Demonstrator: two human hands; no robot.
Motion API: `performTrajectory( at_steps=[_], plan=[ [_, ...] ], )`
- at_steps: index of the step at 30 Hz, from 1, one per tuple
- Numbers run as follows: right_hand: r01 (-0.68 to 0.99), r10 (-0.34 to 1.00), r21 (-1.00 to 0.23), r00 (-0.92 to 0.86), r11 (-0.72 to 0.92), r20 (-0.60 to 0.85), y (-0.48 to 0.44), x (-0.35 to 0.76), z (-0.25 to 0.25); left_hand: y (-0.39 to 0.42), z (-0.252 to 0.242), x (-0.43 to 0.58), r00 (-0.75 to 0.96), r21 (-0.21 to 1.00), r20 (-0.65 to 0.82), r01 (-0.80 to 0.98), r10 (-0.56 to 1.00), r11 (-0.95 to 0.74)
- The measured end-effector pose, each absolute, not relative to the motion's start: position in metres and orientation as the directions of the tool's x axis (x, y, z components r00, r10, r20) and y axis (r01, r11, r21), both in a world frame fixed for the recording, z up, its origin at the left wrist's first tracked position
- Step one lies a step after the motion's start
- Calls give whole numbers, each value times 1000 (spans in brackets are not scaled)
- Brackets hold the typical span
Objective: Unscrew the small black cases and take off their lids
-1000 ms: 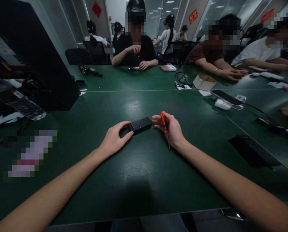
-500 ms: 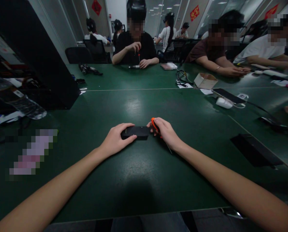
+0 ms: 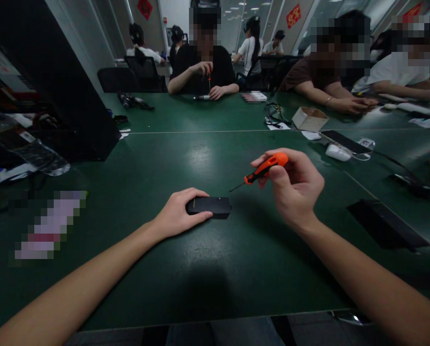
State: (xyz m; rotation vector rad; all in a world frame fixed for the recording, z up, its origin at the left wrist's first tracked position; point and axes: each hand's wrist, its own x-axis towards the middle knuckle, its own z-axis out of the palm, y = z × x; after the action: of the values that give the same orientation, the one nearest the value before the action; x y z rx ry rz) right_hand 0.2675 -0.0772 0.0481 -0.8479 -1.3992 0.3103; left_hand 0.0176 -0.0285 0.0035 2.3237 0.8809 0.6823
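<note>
A small black rectangular box (image 3: pixel 215 206) lies on the green table in front of me. My left hand (image 3: pixel 181 209) grips its left end, thumb along the near side and fingers along the far side. Up off the table to the right, my right hand (image 3: pixel 297 185) holds an orange-and-black screwdriver (image 3: pixel 264 169) by its handle. The thin shaft slants down to the left, its tip just above and beyond the box's right end, apart from it.
A dark flat object (image 3: pixel 386 225) lies at the right. Farther off are a phone (image 3: pixel 347 142), a white charger (image 3: pixel 336 152), an open cardboard box (image 3: pixel 309 118) and cables (image 3: pixel 275 114). A tall black panel (image 3: pixel 74 96) stands at left. Across the table a person (image 3: pixel 204 67) holds a screwdriver.
My right hand has risen and moved right, turning the screwdriver so its shaft points toward the box. The black box and my left hand have shifted slightly right and nearer.
</note>
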Motion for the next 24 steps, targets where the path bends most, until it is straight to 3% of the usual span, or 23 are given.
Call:
performTrajectory(
  at_steps=[16,20,24],
  plan=[
    [292,710,-704,104,648,697,-78,265,42,-31,1,19,674,647,258,412,692,-642],
    [330,704,-661,-17,674,710,-77,268,50,-31,1,19,677,647,269,400,685,-649],
    [442,763,-633,-237,636,601,-74,263,80,-32,1,20,674,649,272,399,687,-648]
  ],
)
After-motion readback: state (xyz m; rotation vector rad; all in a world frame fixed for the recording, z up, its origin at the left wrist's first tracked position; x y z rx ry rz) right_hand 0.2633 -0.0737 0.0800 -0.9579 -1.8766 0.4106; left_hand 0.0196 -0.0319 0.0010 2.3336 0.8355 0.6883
